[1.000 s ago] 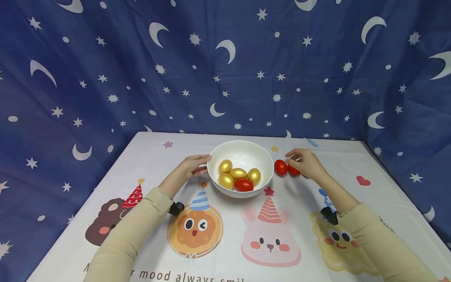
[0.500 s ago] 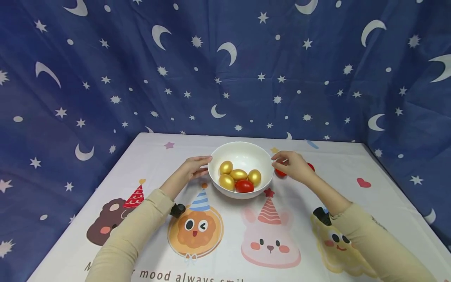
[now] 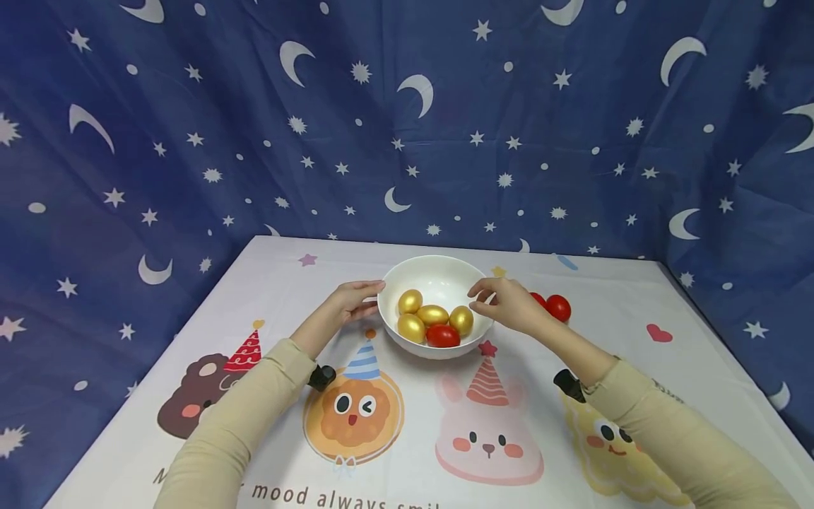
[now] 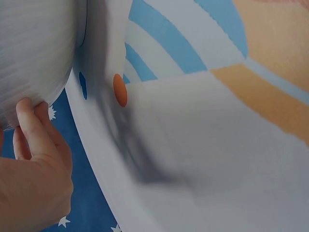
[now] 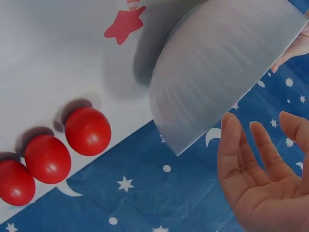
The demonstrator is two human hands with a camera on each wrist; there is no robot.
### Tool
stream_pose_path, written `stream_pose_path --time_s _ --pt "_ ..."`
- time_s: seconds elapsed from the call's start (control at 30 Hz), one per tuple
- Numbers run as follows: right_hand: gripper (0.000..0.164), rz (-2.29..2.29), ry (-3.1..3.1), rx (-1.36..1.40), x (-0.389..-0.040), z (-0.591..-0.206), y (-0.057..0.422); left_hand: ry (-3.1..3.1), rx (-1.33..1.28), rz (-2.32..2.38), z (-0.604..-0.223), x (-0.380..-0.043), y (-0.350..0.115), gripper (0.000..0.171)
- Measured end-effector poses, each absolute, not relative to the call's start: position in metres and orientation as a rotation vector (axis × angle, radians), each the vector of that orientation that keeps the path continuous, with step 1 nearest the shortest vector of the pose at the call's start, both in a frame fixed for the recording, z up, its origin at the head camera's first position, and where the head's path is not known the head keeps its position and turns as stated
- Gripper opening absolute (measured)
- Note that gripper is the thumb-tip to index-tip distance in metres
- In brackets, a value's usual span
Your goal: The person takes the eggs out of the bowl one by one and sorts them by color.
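Observation:
A white bowl (image 3: 432, 268) stands near the middle of the table. Inside are several gold eggs (image 3: 433, 315) and one red egg (image 3: 442, 336). My left hand (image 3: 350, 300) holds the bowl's left rim, with fingertips also against its outer wall in the left wrist view. Over the bowl's right rim hovers my right hand (image 3: 511, 305). In the right wrist view its fingers are spread and slightly bent, with nothing between them. Three more red eggs (image 5: 88, 131) lie in a row right of the bowl; in the head view my right hand and wrist hide part of that row.
A white cloth printed with cartoon figures covers the table (image 3: 381, 488). Behind it hangs a blue curtain (image 3: 350, 141) with moons and stars. A dark wrist device shows on each arm, close to the cloth.
My right hand has moved left, from over the red eggs to above the bowl's right rim, uncovering a red egg on the right. The left hand stays at the bowl.

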State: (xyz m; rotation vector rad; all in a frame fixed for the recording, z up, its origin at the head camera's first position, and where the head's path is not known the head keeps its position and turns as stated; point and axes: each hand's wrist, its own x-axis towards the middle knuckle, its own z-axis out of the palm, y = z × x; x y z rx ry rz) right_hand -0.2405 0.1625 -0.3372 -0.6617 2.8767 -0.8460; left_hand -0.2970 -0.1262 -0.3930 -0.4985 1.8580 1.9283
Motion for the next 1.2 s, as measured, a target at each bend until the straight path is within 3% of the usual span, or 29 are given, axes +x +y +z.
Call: stream_pose_path --time_s 1.2 --pt "0.021 -0.509 2.632 -0.809 -0.252 -0.352 0.109 1.854 -0.476 1.906 -0.39 -0.296 -0.126 0.047"
